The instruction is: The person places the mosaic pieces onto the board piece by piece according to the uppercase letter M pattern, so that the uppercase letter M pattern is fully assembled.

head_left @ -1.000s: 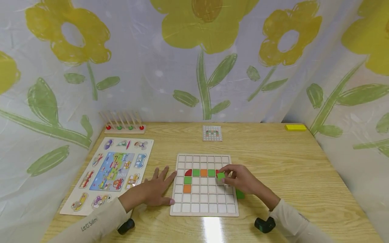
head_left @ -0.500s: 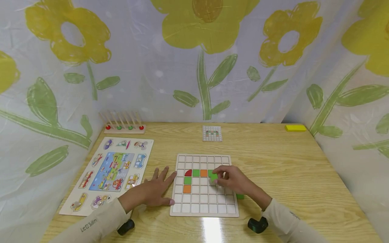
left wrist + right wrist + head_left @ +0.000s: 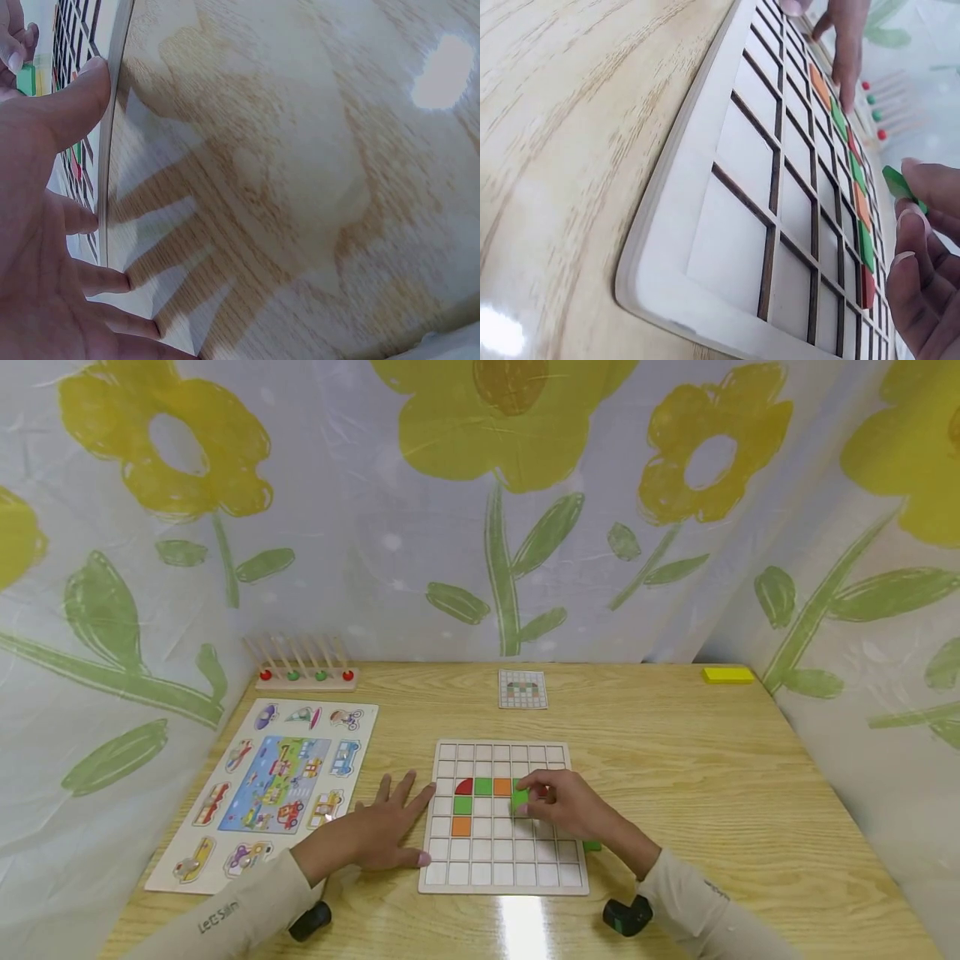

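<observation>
My right hand (image 3: pixel 562 806) pinches a green square tile (image 3: pixel 897 184) between thumb and fingers, over the white grid board (image 3: pixel 504 881). In the right wrist view the tile is tilted, close above the board's coloured row. That row runs from a red rounded-corner tile (image 3: pixel 464 787) through green, orange (image 3: pixel 502 787) and green to a second red tile (image 3: pixel 867 286), mostly hidden by my hand in the head view. Below the left red tile lie a green (image 3: pixel 462 806) and an orange tile (image 3: pixel 461 827). My left hand (image 3: pixel 386 833) is spread, fingertips along the board's left edge.
Green tile material (image 3: pixel 592 845) shows past the board's right edge, under my wrist. A small pattern card (image 3: pixel 523 700) lies behind the board. At left are a picture puzzle (image 3: pixel 292 781) and a peg stand with beads (image 3: pixel 307 683). A yellow block (image 3: pixel 727 675) sits back right.
My right hand has moved left over the board with the green tile, from the right red tile to just below the row's right-hand green one. My left hand has stayed put.
</observation>
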Available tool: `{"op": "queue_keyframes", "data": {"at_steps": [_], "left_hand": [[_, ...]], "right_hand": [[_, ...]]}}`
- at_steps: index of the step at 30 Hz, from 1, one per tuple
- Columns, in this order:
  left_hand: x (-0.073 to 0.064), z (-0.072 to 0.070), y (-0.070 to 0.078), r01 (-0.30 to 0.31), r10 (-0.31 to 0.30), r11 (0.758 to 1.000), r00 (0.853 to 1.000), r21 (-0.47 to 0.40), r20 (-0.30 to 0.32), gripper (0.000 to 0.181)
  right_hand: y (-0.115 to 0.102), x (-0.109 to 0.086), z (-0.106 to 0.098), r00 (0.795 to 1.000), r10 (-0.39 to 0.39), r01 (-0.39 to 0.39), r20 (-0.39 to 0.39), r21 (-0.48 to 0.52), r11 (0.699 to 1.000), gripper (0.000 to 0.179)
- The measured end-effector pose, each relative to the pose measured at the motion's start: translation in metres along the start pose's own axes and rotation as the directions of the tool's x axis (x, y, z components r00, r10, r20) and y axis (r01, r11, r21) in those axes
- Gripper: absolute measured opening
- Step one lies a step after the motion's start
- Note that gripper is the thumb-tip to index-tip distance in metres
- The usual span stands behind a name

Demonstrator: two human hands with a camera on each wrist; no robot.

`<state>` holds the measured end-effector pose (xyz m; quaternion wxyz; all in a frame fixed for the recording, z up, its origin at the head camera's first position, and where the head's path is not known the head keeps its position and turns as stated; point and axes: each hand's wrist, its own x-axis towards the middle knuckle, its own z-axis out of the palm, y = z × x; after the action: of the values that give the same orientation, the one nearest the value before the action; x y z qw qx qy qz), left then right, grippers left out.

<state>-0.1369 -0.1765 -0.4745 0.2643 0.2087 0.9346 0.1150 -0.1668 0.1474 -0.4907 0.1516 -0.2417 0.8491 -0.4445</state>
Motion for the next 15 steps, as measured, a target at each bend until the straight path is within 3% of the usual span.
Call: {"op": "queue_keyframes", "data": {"at_steps": [15], "left_hand": [[-0.0008, -0.0015, 0.0008, -0.002, 0.002, 1.000, 1.000, -0.006, 0.003, 0.100]], "right_hand": [[-0.0035, 0.0031, 0.0068, 0.999, 0.047, -0.047, 0.022, -0.022, 0.999, 0.027]]}}
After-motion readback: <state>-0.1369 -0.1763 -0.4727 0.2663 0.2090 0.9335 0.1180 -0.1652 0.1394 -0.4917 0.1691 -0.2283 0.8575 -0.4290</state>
